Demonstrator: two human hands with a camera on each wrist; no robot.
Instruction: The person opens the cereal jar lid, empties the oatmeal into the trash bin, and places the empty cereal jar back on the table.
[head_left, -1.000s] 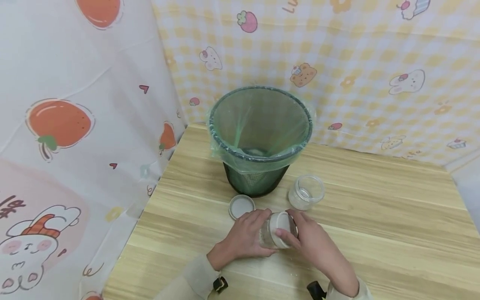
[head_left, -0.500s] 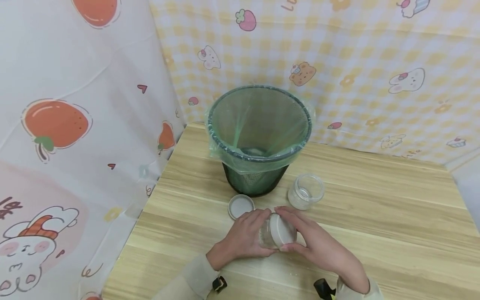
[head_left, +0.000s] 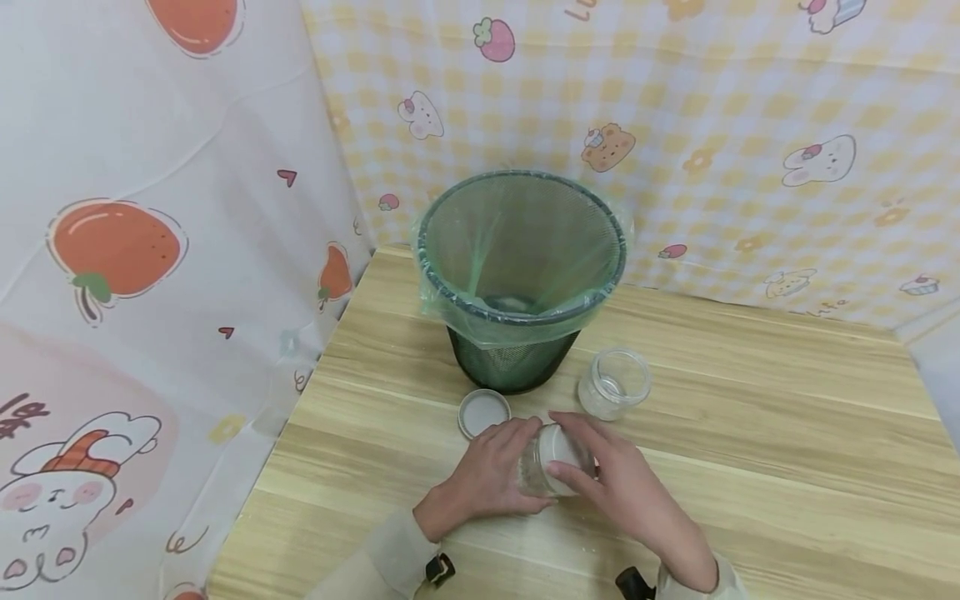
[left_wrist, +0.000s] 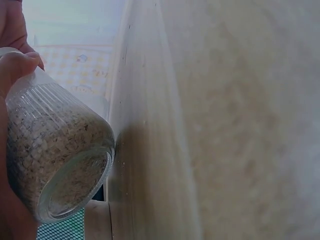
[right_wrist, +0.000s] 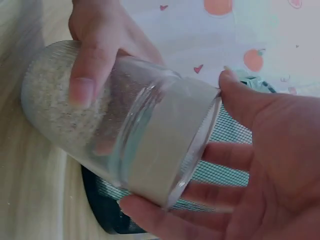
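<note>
My left hand (head_left: pixel 487 471) grips a glass jar (head_left: pixel 529 473), tilted on its side with its base toward the table. In the left wrist view the jar (left_wrist: pixel 60 145) is partly filled with pale, speckled flakes. A cream-white lid (right_wrist: pixel 172 135) covers its mouth. Around that lid my right hand (head_left: pixel 633 487) is spread, thumb at one side of the rim and fingertips at the other. Behind the left fingers a loose round lid (head_left: pixel 483 414) lies on the table. An uncovered small glass jar (head_left: pixel 615 385) stands beyond the right hand.
A mesh waste bin (head_left: pixel 513 354) with a green liner bag stands at the back of the wooden table (head_left: pixel 757 400). Patterned cloths (head_left: pixel 750 125) hang behind the table and along its left side.
My right hand turned outward on the lid, then came back, its thumb again over the lid's face. The left hand and jar have stayed in place.
</note>
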